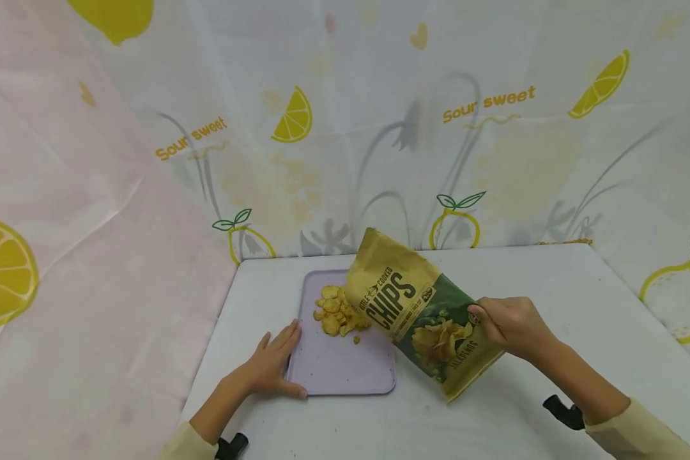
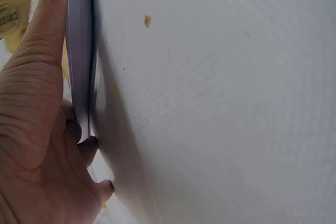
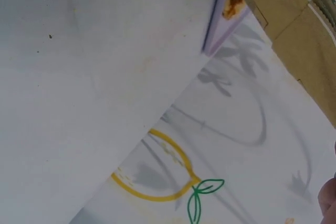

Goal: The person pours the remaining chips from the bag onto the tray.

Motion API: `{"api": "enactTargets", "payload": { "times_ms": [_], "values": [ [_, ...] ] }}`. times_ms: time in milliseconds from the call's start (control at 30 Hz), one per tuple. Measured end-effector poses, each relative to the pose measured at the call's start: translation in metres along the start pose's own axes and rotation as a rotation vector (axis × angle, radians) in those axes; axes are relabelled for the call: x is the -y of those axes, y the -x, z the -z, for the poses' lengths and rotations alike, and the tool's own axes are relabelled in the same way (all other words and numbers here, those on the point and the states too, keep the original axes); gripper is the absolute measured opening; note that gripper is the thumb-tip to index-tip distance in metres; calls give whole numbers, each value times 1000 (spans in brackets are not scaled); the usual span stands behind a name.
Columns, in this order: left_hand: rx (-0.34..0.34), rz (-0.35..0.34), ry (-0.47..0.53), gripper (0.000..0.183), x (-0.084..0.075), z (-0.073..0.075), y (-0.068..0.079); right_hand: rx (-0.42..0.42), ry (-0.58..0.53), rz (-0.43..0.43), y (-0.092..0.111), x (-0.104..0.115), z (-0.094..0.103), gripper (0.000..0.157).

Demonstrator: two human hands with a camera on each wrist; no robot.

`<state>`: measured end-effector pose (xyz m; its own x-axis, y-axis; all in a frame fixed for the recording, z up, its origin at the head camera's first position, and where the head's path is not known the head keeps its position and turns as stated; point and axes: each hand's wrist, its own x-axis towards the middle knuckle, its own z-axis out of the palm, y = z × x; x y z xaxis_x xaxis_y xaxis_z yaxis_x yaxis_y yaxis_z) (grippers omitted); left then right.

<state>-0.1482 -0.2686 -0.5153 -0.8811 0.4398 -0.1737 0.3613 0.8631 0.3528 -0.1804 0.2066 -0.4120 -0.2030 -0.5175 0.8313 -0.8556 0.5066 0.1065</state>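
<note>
A tan and green chip bag [image 1: 420, 313] labelled "CHIPS" slants over the right side of a lilac tray [image 1: 339, 367]. My right hand [image 1: 514, 326] pinches the bag by its right edge, thumb on the front face; its top end points up and left above the tray. On the tray lies a pile of potato chips [image 1: 335, 312], partly hidden by the bag, with a small crumb beside it. My left hand [image 1: 271, 364] rests at the tray's left edge with fingers extended; in the left wrist view, the thumb [image 2: 39, 40] runs along the tray's rim [image 2: 81, 40].
The white table [image 1: 529, 281] carries scattered crumbs [image 2: 147, 21] near the tray. Behind it hangs a lemon-print curtain [image 1: 345, 179], with a pinkish sheet [image 1: 92, 211] on the left. Black straps or mounts [image 1: 563, 412] sit at both wrists.
</note>
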Motion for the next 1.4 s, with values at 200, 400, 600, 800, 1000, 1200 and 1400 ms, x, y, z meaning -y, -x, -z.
{"api": "enactTargets", "payload": {
  "times_ms": [200,400,600,800,1000,1200,1400],
  "values": [
    [10,6,15,136,-1,1,0,64,-8,-15,10,3,-3,49],
    [16,11,5,137,0,0,-1,4,19,7,0,1,2,50],
    [9,13,-7,137,3,0,-3,-16,-24,-25,-4,0,2,50],
    [19,13,10,136,1,1,-3,48,-38,-19,3,2,-1,50],
    [19,13,4,137,0,2,-2,16,-7,-23,2,2,2,50],
    [9,11,-3,138,3,3,-4,-17,-24,-30,-1,0,1,50],
    [15,7,12,138,5,0,-5,28,-43,-20,4,3,-4,50]
  ]
}}
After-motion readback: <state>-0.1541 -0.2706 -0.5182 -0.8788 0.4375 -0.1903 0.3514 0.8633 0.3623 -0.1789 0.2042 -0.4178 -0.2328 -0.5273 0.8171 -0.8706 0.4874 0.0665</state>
